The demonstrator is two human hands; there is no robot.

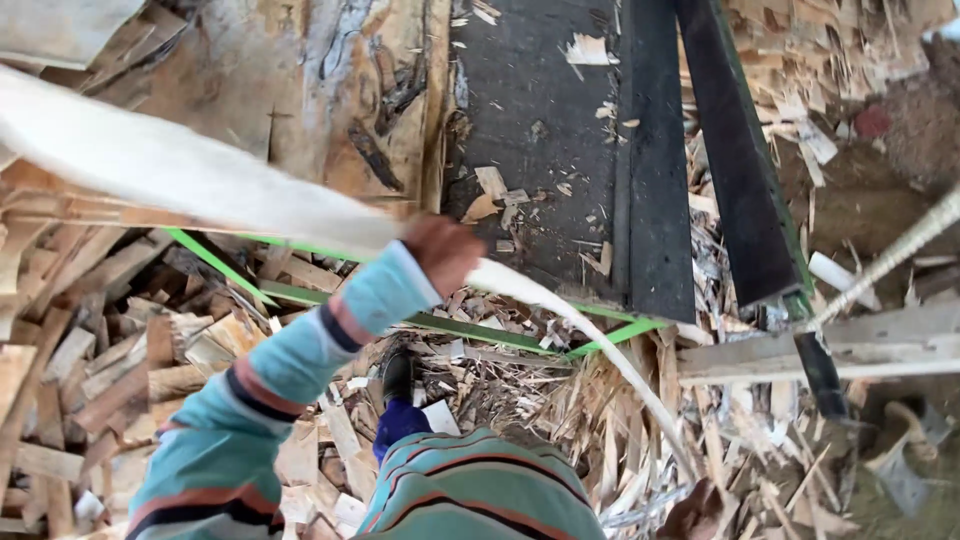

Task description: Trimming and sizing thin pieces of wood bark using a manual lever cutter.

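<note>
The left hand (pixel 442 250) is closed around a long, pale, thin strip of freshly split wood (pixel 200 185), gripping it roughly at mid-length. The strip's long axis runs diagonally across the view: from the hand it extends up and to the left as a broad, blurred band, and on the other side it narrows and curves down to the right, towards a second hand (pixel 697 512) at the bottom edge. That right hand sits at the strip's lower end, but so little of it shows that I cannot tell whether it is gripping or open. The left hand is clearly the one carrying the strip, with its arm in a teal sleeve striped pink and dark blue (pixel 270 385).

Just behind the left hand lies a rough, weathered slab of brown wood (pixel 320 90), and beside that a dark grey flat plate with black rails (pixel 560 140), dusted with chips. Green metal bars (pixel 450 328) run beneath. Below, the ground is covered with a heap of split wood offcuts and splinters (pixel 110 360); a dark shoe (pixel 398 375) stands among them.
</note>
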